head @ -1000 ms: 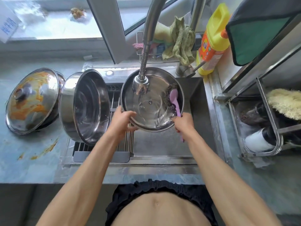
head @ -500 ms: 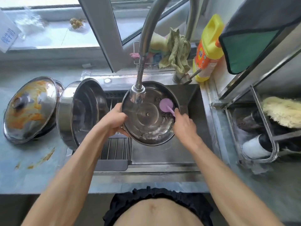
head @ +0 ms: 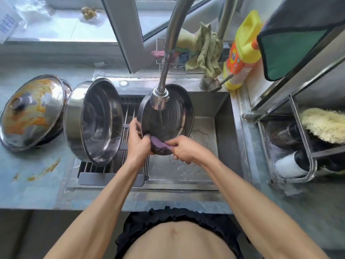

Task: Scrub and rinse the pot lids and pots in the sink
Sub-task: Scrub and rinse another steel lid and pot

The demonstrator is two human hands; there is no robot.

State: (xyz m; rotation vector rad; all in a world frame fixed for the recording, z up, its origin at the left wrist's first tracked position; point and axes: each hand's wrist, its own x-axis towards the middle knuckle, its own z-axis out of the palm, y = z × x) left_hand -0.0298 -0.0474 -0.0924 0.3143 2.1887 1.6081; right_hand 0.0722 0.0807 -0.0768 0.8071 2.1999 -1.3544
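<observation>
We hold the lid (head: 166,118) tilted over the sink (head: 220,128), under the tap (head: 159,99). The left hand (head: 138,144) grips its lower left rim; the right hand (head: 184,148) grasps the scrubber (head: 159,145) at the lower rim, between both hands. The scrubber's long axis lies along that rim, so we judge the next stroke follows the edge. Half a second ago the scrubber sat at the lid's right inner face; it is now at the bottom. The dirty lid (head: 31,111) waits on the counter (head: 28,180).

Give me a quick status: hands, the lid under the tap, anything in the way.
Left hand grips lid at its lower-left rim. Right hand holds purple scrubber against lid's lower edge. Faucet head runs water close over lid; otherwise unobstructed.
</observation>
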